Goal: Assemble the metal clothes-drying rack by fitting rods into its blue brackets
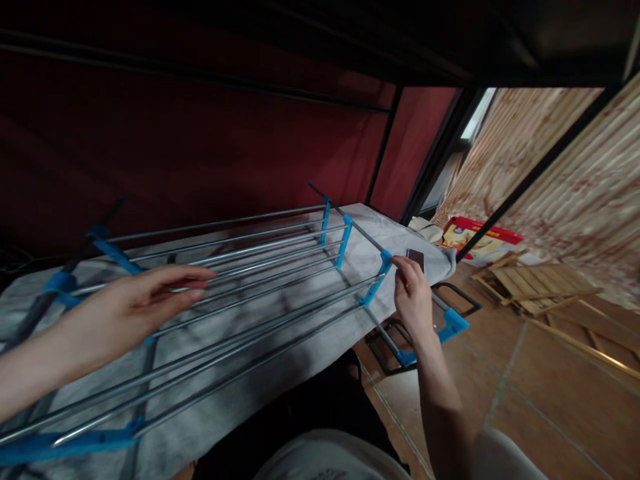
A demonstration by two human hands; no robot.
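A shoe rack of metal rods [270, 250] and blue plastic brackets lies on its side along a surface covered with pale cloth. My left hand [157, 293] is over the rods at the left, fingers stretched out and thumb apart, holding nothing. At the rack's right end my right hand [414, 297] has its curled fingertips on a blue bracket [376, 280]. One rod's end shows against that bracket. In the lower left, another blue bracket [75, 445] has a rod end lying over it. Part of the rack's left end is behind my left arm.
A phone [415, 259] lies on the cloth [345, 320] beyond my right hand. The rack's right end, with a blue corner piece [454, 325], overhangs the tiled floor. A wooden folding piece [540, 283] and a red-yellow box [480, 240] are at right. Black frame bars [540, 173] cross above.
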